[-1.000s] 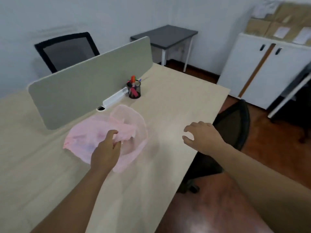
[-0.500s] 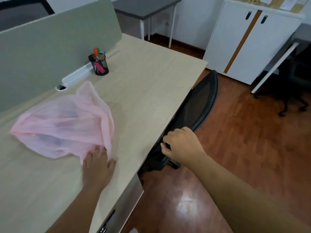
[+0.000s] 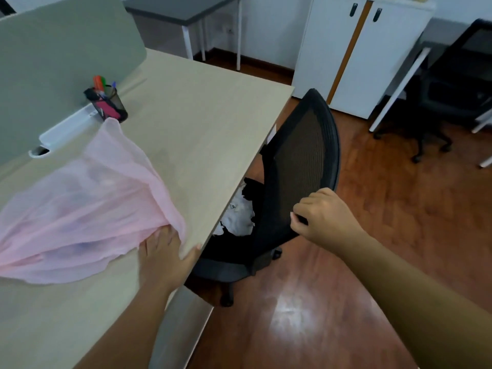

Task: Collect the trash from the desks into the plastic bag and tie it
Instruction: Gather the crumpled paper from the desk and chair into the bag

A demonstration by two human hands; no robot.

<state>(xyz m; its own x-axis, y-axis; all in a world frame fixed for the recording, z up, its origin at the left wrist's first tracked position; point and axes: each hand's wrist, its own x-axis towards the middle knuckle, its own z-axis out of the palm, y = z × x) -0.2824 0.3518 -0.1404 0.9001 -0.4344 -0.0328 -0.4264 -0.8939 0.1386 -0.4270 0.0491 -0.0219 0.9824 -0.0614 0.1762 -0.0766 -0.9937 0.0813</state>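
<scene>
A thin pink plastic bag (image 3: 87,206) lies slumped on the light wooden desk (image 3: 202,115), with dim shapes showing through it. My left hand (image 3: 166,254) rests flat on the desk's near edge, fingertips under the bag's hem. My right hand (image 3: 323,215) grips the top edge of a black mesh office chair (image 3: 300,166) beside the desk. On the chair's seat, half under the desk, lies crumpled white paper trash (image 3: 238,217).
A grey divider panel (image 3: 61,54) runs along the desk's far side, with a black mesh pen cup (image 3: 109,106) in front of it. A white cabinet (image 3: 364,51), a dark side table (image 3: 186,9) and another black chair (image 3: 458,86) stand on the wooden floor.
My view has dropped towards the desk edge. My left hand has let go of the bag's fold and slid to the edge. My right hand has left the desk and taken hold of the chair back.
</scene>
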